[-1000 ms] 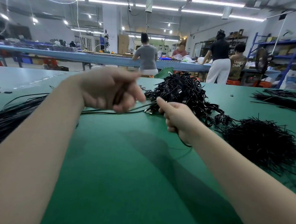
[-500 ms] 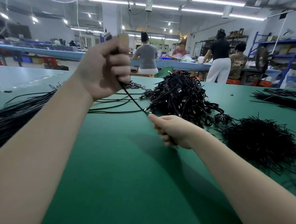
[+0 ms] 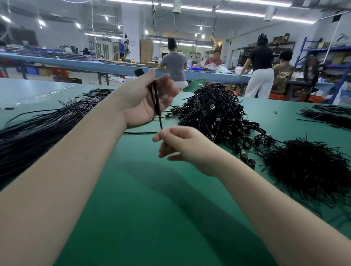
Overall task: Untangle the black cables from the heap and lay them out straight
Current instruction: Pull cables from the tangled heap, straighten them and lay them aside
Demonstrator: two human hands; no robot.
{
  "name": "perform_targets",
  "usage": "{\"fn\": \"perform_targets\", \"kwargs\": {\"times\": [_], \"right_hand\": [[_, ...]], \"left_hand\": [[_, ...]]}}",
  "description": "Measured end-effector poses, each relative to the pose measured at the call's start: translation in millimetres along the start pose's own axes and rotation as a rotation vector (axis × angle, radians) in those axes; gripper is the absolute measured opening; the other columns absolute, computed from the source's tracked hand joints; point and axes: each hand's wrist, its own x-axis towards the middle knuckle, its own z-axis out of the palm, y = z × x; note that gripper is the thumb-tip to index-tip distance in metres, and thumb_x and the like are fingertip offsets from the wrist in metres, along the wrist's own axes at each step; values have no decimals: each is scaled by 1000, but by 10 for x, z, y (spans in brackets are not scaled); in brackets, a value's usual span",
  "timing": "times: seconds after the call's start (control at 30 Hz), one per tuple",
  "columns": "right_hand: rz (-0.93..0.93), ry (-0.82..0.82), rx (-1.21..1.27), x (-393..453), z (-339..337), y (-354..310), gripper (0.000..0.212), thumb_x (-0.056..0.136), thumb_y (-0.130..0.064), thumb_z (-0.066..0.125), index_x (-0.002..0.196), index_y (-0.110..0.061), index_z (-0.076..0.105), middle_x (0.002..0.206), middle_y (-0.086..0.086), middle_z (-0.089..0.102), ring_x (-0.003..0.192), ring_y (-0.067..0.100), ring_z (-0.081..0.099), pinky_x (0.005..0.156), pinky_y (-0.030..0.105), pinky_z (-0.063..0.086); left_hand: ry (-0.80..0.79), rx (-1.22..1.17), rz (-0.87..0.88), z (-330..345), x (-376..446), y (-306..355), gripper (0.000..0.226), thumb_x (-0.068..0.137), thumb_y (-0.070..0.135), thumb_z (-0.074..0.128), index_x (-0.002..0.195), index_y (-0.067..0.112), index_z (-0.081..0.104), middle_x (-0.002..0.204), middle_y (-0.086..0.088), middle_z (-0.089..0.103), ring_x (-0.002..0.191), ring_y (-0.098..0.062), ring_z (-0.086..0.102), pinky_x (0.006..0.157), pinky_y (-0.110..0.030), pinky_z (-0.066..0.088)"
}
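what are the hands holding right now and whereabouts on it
One black cable: the left hand grips its upper length, near the plug end; the right hand pinches it lower down.

Lighting: bright, even, from ceiling strip lamps (image 3: 189, 8). Shadows: soft, diffuse, on the green table (image 3: 167, 203) below the fingers (image 3: 160, 138). Blur: slight motion softness at fingers. Distortion: wide-angle bowing at edges. Far background: soft focus.

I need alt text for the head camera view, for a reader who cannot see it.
Over a green table, the left hand holds a black cable raised while the right hand pinches its lower end. A tangled cable heap lies behind, and straightened cables lie at left.
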Motion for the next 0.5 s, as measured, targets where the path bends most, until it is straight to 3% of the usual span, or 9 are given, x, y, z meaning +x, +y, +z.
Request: {"fn": "perform_targets", "kwargs": {"times": [0.1,0.17,0.23,0.3,0.4,0.5], "right_hand": [[98,-17,22,-10,-12,191,20,99,-31,47,97,-30,67,95,-10,69,85,9,63,81,28,49],[161,82,262,20,-53,212,21,100,-34,46,103,-26,64,101,-2,70,85,15,66,81,30,51],[208,104,529,49,-114,166,26,100,-39,44,97,-22,63,91,1,72,82,19,69,78,32,53],[216,105,643,56,-143,142,27,98,-37,48,85,-17,60,73,0,68,78,20,71,73,31,55],[186,199,605,47,-141,222,19,98,-19,49,83,-13,57,64,1,64,68,18,69,64,27,57],[180,243,549,34,-164,302,13,97,-19,53,88,-14,61,57,-6,63,64,13,64,57,21,54]], "left_hand": [[-90,-32,-33,-11,-21,24,36,103,38,35,73,23,49,48,13,40,42,1,42,45,-14,36],[-167,66,-84,-8,-26,-33,35,102,38,35,73,23,47,48,11,33,40,1,33,44,-14,31],[-221,132,-148,17,-25,-176,32,103,35,34,76,22,46,52,11,33,43,-2,34,48,-16,32],[-256,181,-217,44,-12,-333,30,103,31,33,79,19,47,57,11,37,48,-4,39,51,-17,37],[-214,272,-262,41,16,-454,30,103,29,36,81,15,50,64,3,52,56,-9,54,56,-20,51],[-102,528,-234,20,52,-461,32,102,32,41,80,14,54,71,-2,57,60,-12,59,65,-25,51]]}}
